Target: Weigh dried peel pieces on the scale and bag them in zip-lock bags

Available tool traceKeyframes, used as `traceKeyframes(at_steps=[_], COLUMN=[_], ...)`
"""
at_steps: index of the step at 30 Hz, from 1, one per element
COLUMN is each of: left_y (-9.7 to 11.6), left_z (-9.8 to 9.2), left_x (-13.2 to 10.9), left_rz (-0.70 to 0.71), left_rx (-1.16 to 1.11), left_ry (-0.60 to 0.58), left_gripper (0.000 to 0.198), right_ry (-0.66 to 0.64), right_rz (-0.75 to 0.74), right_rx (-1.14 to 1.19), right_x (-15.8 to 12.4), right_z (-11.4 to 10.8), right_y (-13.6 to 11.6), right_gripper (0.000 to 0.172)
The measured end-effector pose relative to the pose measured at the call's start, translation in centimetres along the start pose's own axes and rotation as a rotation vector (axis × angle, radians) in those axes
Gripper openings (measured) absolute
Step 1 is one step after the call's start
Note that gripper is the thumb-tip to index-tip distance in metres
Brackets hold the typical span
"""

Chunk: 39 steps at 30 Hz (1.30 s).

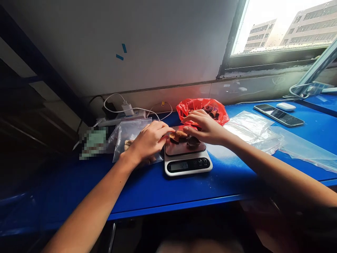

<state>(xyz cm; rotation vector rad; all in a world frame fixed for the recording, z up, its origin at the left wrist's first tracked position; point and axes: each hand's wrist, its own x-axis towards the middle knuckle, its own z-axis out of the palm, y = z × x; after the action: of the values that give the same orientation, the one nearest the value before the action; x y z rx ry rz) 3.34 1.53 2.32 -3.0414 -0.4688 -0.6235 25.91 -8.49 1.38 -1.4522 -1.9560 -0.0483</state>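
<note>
A white kitchen scale point(188, 166) stands on the blue table with its small display lit; I cannot read the digits surely. On its shiny plate lie several dried, brown, curled pieces point(181, 134), with a darker one point(193, 141) to the right. My left hand point(149, 138) is at the plate's left edge, index finger stretched to the pieces and thumb apart from it. Over the plate's far right side, my right hand point(204, 127) has its fingers extended, the thumb close to the pieces. Whether either hand touches them is hard to tell.
Behind the scale sits a red plastic bag point(223, 111) of dark dried pieces. A clear bag point(121, 135) with pale pieces lies left, near a power strip point(139, 114) with cables. Clear bags point(250, 126), a phone point(279, 115) and a white case point(285, 106) are on the right.
</note>
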Motion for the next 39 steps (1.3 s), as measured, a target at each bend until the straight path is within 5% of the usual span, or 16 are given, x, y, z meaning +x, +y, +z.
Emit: traceKeyframes(at_steps=[10,19,30,39], left_y=[-0.1,-0.5,-1.5,-0.7], left_z=[0.4,-1.7,-3.4,-2.2], left_x=[0.5,-0.1,-1.4,-1.1], left_rz=[0.038,0.039,-0.151,-0.072], left_rx=[-0.004,-0.128,-0.042,-0.032], left_ry=[-0.029,-0.062,0.233,0.223], left_gripper=[0.016,0.014,0.006,0.012], right_ry=[-0.084,-0.054,0.064,0.118], right_rz=[0.002,-0.003,-0.030,-0.091], right_rx=[0.009,0.040,0.040,0.037], right_x=[-0.2,-0.3,-0.4,-0.7], right_z=[0.4,0.3,0.2,0.2], right_y=[0.8,0.5,0.1,-0.8], right_gripper=[0.029,0.026,0.019,0.016])
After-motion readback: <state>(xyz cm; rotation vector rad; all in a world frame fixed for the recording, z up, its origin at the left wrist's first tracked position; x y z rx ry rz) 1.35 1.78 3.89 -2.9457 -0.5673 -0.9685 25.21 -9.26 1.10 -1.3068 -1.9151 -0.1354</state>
